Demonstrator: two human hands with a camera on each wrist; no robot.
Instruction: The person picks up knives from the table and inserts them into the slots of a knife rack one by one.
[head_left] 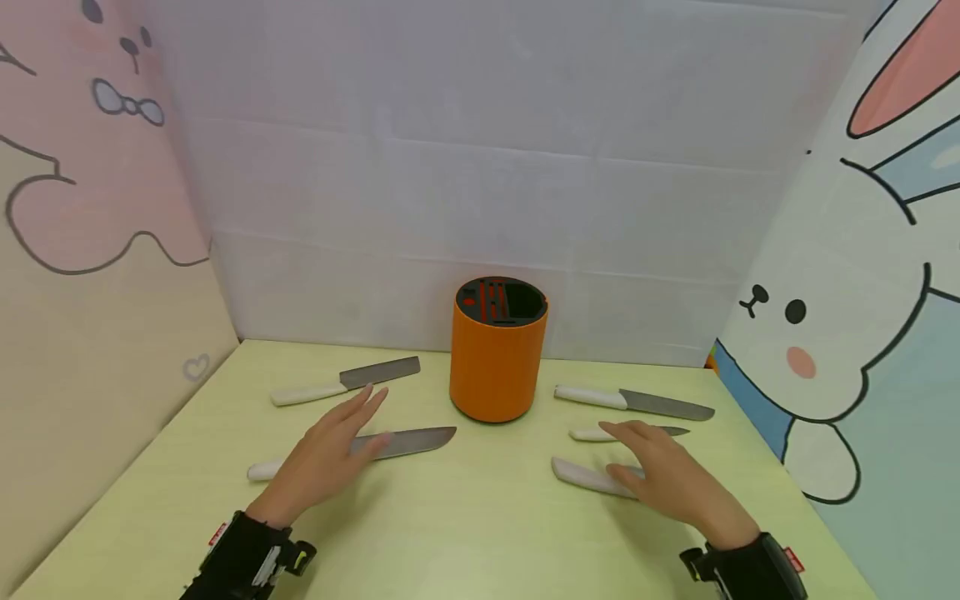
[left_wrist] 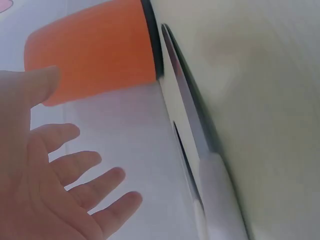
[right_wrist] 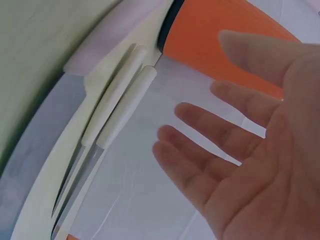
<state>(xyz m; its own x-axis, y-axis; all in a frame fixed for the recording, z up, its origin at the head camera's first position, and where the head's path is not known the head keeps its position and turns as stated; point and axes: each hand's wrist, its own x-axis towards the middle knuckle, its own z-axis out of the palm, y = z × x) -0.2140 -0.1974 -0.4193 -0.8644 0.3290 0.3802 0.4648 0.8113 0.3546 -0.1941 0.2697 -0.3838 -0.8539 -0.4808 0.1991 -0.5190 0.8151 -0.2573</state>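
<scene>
My left hand [head_left: 330, 454] hovers over a chef's knife [head_left: 416, 442] with a white handle, its fingers spread and holding nothing. Behind that knife lies a cleaver [head_left: 381, 372] with a white handle. On the right, my right hand [head_left: 671, 475] is held above a knife [head_left: 588, 477] whose blade it mostly hides. A small paring knife [head_left: 592, 434] lies partly behind the right fingers. Farther back is another white-handled knife [head_left: 667, 405]. An orange round knife block [head_left: 497, 367] with a dark slotted top stands upright between the two groups.
The pale yellow table [head_left: 465, 533] carries everything. A white back wall [head_left: 480, 167] rises right behind the knife block. Printed cartoon panels flank the table, with a bear on the left panel [head_left: 97, 208] and a rabbit on the right panel [head_left: 847, 333].
</scene>
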